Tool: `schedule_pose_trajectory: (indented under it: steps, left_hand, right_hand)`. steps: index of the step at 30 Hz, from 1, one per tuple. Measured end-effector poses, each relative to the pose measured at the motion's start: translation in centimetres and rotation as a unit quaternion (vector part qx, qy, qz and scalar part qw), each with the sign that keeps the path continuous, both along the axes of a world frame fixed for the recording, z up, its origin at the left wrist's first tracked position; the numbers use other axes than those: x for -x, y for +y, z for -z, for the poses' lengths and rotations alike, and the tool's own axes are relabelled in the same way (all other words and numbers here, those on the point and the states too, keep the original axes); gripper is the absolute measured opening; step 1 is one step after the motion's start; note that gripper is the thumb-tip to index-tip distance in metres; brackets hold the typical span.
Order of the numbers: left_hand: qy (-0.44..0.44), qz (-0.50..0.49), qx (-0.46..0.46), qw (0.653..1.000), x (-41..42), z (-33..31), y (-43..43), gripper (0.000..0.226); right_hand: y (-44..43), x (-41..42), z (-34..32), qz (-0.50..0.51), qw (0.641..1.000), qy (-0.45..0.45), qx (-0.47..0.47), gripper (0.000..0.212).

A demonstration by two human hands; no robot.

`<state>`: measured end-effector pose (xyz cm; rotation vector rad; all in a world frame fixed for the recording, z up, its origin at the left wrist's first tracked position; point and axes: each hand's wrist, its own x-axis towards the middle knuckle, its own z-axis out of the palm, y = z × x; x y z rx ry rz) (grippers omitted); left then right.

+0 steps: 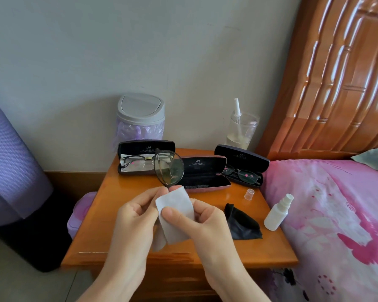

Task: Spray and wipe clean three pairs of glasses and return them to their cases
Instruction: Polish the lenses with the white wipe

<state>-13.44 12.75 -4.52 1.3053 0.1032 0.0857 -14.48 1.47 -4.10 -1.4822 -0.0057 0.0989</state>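
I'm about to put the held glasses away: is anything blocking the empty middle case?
Nothing visible. The middle case stands open and empty just behind the glasses in the left hand; the right hand grips the white cloth. Clear cap, black cloth and spray bottle lie right of the path.

Only one camera is working here, riding on the person's head and looking forward and down over the bench [275,249]. It is sitting close. The left hand [135,219] and right hand [207,223] are filling the lower middle of the frame, with the forearms running off the bottom edge and the glasses [169,168] and cloth [177,205] showing near dead centre. The wide lens is bending the edges (the headboard [336,73] is bowing on the right). It is taking in the wall [140,51] straight ahead and the bed [325,214] at right.
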Motion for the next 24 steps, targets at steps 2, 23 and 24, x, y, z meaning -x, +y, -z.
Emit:
schedule_pose_trajectory:
  steps: [2,23,24]
  left_hand:
    - [-0.009,0.016,0.02,1.0,0.0,-0.2,0.1,0.024]
    - [-0.027,0.01,0.004,1.0,0.2,-0.6,-0.1,0.02]
    - [-0.029,0.018,-0.002,0.999,0.1,-0.6,0.0,0.023]
  right_hand:
    - [-0.2,0.3,-0.1,0.0,0.999,-0.025,0.021,0.032]
    - [0.6,-0.1,0.0,0.041,0.997,0.014,-0.07,0.03]
    - [0.6,-0.1,0.0,0.049,0.995,0.015,-0.083,0.033]
